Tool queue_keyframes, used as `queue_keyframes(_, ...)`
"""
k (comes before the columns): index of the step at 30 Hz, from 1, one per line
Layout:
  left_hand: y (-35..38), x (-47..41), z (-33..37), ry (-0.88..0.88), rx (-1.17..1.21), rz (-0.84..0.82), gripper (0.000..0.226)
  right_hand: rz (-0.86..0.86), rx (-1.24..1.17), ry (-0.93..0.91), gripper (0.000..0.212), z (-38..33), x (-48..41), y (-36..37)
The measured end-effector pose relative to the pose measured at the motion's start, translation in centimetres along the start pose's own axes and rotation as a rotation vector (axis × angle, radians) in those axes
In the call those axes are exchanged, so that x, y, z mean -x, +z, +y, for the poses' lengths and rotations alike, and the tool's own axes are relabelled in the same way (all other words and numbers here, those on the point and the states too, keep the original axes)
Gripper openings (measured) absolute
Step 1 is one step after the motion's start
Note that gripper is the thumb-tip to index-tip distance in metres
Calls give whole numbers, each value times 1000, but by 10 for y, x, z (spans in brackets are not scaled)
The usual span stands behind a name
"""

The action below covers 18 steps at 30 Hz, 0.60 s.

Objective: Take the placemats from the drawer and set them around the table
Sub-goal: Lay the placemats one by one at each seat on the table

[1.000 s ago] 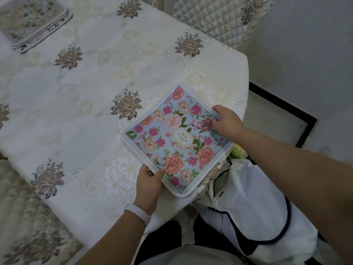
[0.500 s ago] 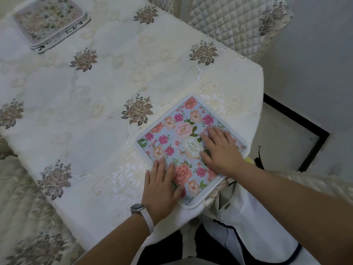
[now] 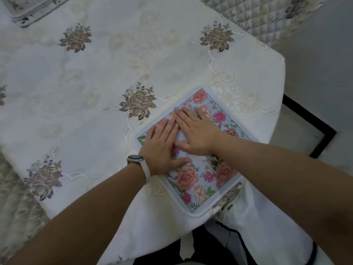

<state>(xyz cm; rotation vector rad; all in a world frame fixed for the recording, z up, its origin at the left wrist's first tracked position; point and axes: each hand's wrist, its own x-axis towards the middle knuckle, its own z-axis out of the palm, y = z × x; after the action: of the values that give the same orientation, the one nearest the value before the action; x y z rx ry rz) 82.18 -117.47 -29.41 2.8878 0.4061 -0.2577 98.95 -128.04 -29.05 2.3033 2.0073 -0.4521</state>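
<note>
A square placemat (image 3: 198,180) with pink and peach flowers on light blue and a white border lies flat near the table's right front corner. My left hand (image 3: 162,146), with a white watch on its wrist, rests flat on the mat's left part, fingers spread. My right hand (image 3: 196,131) lies flat beside it on the mat's upper middle, fingertips touching the left hand's fingers. Neither hand grips anything. A stack of more placemats (image 3: 24,14) sits at the table's far left corner, partly cut off by the frame.
The table (image 3: 95,83) wears a cream cloth with embroidered brown roses. A quilted chair back (image 3: 257,18) stands at the far right edge. Right of the table is pale floor with a black frame line (image 3: 313,125). White clothing (image 3: 267,236) is below the mat.
Both hands went from holding the mat's edges to lying flat on it, then slid up and together toward its upper left. The view moved closer.
</note>
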Motion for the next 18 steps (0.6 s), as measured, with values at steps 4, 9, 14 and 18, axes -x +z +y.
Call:
queue_keyframes(4,-1,-12,-20,-51,22,35,113,39,-18,8,94,-1,-25,-4)
queue_keyframes(9,-2,-17,-22,-139,37,90,113,76,-38,15,91,1,-37,-5)
queue_keyframes(14,-3,-21,-20,-240,47,134,103,84,-42,103,82,17,-49,-11)
queue_keyframes(18,-1,-19,-22,-294,57,158,93,130,-74,224,79,35,-43,-11)
